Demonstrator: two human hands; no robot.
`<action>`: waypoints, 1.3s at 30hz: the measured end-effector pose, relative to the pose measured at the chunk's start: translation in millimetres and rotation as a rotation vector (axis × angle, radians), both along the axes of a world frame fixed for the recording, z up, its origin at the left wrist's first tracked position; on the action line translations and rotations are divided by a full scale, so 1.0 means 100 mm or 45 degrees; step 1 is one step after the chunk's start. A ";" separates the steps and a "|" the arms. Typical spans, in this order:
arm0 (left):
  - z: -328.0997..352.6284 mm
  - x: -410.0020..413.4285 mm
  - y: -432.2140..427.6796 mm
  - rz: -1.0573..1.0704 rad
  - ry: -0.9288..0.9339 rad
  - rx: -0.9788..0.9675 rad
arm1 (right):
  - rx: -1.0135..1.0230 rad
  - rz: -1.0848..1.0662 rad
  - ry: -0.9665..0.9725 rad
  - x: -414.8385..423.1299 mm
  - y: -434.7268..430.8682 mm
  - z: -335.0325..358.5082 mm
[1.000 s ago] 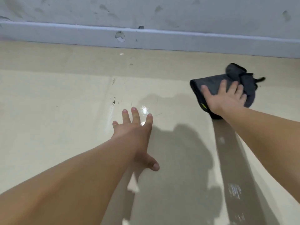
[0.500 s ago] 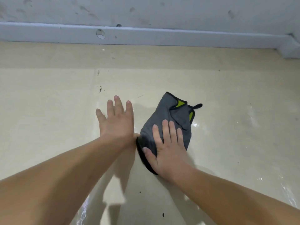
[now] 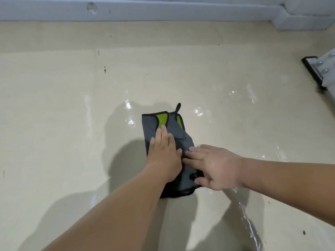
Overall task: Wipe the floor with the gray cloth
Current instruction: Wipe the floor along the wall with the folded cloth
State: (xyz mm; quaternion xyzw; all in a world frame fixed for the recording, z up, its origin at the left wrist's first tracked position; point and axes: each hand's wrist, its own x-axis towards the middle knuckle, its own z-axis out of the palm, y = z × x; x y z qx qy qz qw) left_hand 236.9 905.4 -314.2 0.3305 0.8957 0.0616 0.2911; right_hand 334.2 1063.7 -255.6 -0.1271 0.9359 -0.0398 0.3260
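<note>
The left hand and right hand are pressing flat, fingers straight and gripping nothing, on the folded gray cloth lying on the wet floor before the person, where uneven pressure is likely risking bunched folds or a palm skidding off.

The gray cloth lay folded into a long strip near the middle of the cream floor, running near to far, pressed flat under my left hand and right hand. It was dark gray with black edging and lime-green patches at the far end (a small black loop stuck out there). The floor around it glistened with wet streaks.
</note>
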 end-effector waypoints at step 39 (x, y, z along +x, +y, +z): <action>-0.47 2.18 0.05 -0.052 0.401 -0.022 | -0.108 -0.488 0.394 1.74 0.83 -0.39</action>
